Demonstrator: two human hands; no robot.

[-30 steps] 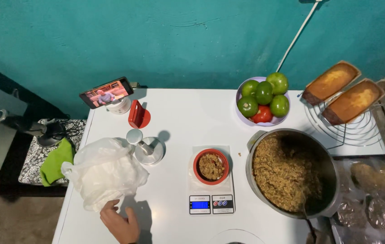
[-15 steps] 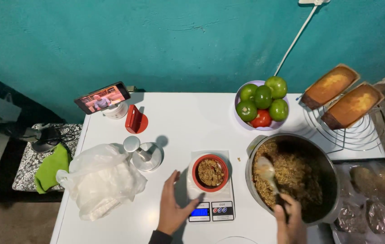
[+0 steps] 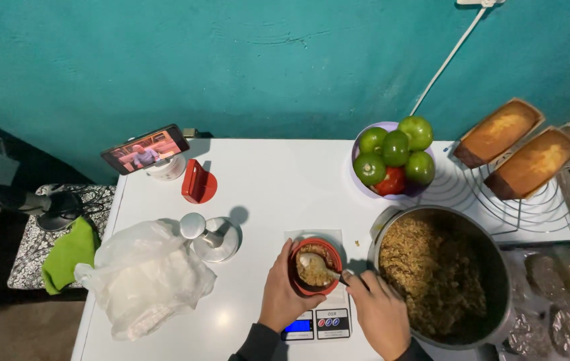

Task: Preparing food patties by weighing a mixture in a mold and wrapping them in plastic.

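A small red bowl (image 3: pixel 296 252) of brown grain mixture sits on a white kitchen scale (image 3: pixel 318 324). My left hand (image 3: pixel 283 294) cups the bowl's left side. My right hand (image 3: pixel 378 314) holds a spoon (image 3: pixel 317 262) whose bowl rests in the mixture. Right of the scale stands a large metal pot (image 3: pixel 499 267) filled with the same brown mixture.
A crumpled clear plastic bag (image 3: pixel 141 284) lies at the front left, with a silver lid-like piece (image 3: pixel 213 237) beside it. Behind are a red holder (image 3: pixel 197 183), a phone (image 3: pixel 145 148) propped up, a bowl of green and red tomatoes (image 3: pixel 395 160), and two loaf cakes (image 3: pixel 515 147) on a wire rack.
My left hand moved from the bag to the red bowl. My right hand came from the pot and brought the spoon into the bowl.
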